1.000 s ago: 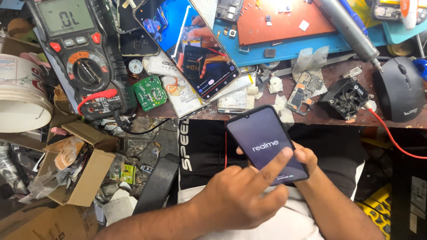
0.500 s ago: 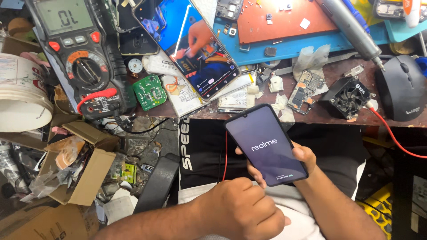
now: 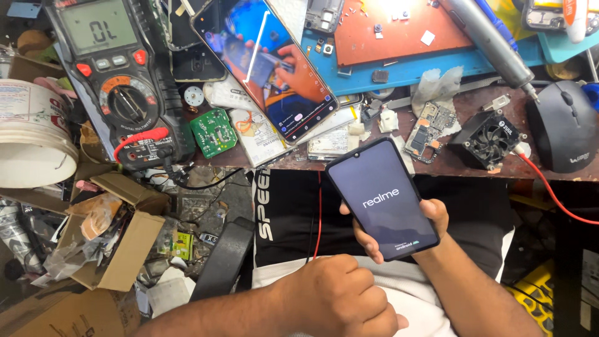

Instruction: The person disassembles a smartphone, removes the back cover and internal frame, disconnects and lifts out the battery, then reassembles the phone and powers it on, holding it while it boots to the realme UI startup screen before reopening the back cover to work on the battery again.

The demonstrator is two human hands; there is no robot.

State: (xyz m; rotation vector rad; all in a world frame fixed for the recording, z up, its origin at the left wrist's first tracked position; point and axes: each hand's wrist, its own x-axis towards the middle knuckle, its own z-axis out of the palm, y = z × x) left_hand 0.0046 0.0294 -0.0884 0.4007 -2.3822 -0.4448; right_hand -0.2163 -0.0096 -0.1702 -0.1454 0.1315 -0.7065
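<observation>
2 hands: right hand [image 3: 409, 228] grips a dark phone [image 3: 382, 198] (screen lit), left hand [image 3: 340, 299] fisted, empty, over the lap.

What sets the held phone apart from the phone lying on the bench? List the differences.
The held phone sits in the right hand over the lap; the bench phone lies on the cluttered bench. The held phone's screen is dark with a white logo; the bench phone's shows a colourful moving picture. Both are slim, dark-framed and face up, tilted alike. The left hand touches neither.
</observation>
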